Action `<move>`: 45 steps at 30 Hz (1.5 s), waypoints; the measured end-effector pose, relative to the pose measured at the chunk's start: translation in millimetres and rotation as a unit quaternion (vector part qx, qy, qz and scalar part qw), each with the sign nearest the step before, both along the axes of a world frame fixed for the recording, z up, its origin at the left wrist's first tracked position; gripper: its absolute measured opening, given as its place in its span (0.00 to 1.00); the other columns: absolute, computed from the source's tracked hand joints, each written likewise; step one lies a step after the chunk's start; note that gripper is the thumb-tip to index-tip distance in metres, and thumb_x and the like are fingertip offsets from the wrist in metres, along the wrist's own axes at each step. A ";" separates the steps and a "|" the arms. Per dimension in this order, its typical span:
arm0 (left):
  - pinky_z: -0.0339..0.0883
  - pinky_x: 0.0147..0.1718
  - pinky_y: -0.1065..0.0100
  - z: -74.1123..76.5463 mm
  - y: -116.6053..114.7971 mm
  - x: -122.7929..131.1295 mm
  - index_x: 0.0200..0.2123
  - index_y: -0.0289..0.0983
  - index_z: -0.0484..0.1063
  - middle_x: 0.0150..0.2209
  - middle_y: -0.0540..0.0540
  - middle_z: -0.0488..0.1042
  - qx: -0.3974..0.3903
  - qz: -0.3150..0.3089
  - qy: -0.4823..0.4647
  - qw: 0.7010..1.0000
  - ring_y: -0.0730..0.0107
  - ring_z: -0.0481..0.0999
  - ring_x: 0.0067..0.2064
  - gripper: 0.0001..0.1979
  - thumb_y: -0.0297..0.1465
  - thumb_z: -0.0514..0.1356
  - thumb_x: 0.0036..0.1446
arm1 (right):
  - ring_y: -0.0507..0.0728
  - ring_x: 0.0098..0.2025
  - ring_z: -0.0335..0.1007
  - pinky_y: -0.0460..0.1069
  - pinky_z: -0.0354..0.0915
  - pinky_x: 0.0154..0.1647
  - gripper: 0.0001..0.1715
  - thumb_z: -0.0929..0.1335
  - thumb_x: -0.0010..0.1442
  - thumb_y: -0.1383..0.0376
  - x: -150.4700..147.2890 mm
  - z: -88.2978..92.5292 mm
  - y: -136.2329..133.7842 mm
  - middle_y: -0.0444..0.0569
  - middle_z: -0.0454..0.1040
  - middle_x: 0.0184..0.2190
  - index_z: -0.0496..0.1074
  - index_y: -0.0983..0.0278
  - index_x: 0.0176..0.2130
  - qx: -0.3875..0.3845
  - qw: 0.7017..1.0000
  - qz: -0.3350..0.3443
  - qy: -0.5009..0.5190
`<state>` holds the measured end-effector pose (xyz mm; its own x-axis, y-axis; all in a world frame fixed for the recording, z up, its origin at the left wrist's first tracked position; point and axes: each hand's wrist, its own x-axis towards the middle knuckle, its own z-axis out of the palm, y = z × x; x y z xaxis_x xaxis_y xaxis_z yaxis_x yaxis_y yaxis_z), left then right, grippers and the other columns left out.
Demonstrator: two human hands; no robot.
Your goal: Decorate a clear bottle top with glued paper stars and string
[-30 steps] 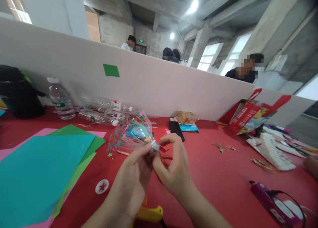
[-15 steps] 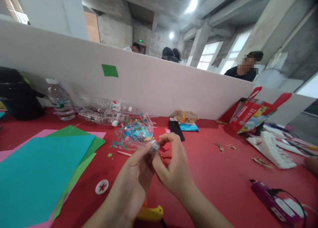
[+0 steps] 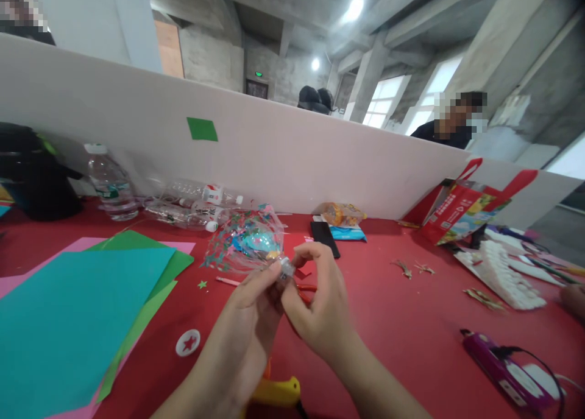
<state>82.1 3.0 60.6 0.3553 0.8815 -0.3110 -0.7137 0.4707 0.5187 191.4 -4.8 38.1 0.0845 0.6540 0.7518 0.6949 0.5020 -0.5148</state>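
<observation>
My left hand (image 3: 249,312) pinches a small grey-white cap-like piece (image 3: 286,268) with dark print between thumb and fingers. My right hand (image 3: 320,291) curls around the same piece from the right, its index fingertip at the top edge and its thumb lower down. Just beyond the fingertips lies crumpled clear plastic (image 3: 247,239) with coloured stars and shiny blue bits in it. It seems to reach the piece, but the join is hidden. Under my hands lie red handles (image 3: 307,288) and a pink stick (image 3: 228,282), partly covered.
Coloured paper sheets (image 3: 82,321) lie left, near a star-cut white disc (image 3: 187,343). A yellow-handled tool (image 3: 278,392) is close to me. Plastic bottles (image 3: 109,184) and a phone (image 3: 325,239) lie along the white partition (image 3: 283,157). A purple device (image 3: 505,370) is right; another person's hand (image 3: 573,300) shows there.
The clear plastic has shifted and bulges more, with its coloured bits lying differently. My hands stay nearly in place. A person has appeared at the far left; one at the back middle is gone.
</observation>
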 end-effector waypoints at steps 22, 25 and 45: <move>0.73 0.34 0.69 -1.6 -0.4 -0.5 0.33 0.35 0.78 0.27 0.49 0.77 0.011 -0.047 0.016 0.999 0.69 0.77 0.30 0.07 0.29 0.59 0.58 | 0.57 0.36 0.66 0.53 0.63 0.36 0.20 0.63 0.51 0.73 -3.0 1.5 -1.7 0.46 0.69 0.35 0.60 0.60 0.45 0.021 0.999 -0.036 -0.034; 0.72 0.36 0.69 -1.2 -0.5 -0.5 0.33 0.34 0.79 0.28 0.48 0.78 0.006 -0.045 0.019 0.999 0.68 0.78 0.32 0.08 0.29 0.58 0.59 | 0.57 0.36 0.66 0.53 0.63 0.36 0.19 0.64 0.52 0.72 -3.0 1.6 -0.9 0.46 0.69 0.35 0.60 0.60 0.45 0.022 0.998 -0.037 -0.036; 0.72 0.30 0.73 1.2 0.9 -0.7 0.31 0.33 0.79 0.27 0.48 0.78 -0.014 -0.041 0.015 0.999 0.73 0.76 0.26 0.11 0.26 0.56 0.61 | 0.57 0.36 0.65 0.53 0.62 0.37 0.20 0.64 0.52 0.73 -2.2 -1.9 1.1 0.46 0.68 0.35 0.61 0.61 0.45 0.027 0.998 -0.036 -0.035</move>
<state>81.4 4.0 61.8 0.4151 0.8407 -0.3476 -0.6566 0.5414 0.5252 189.1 -3.7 36.2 0.0769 0.6067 0.7912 0.7635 0.4745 -0.4381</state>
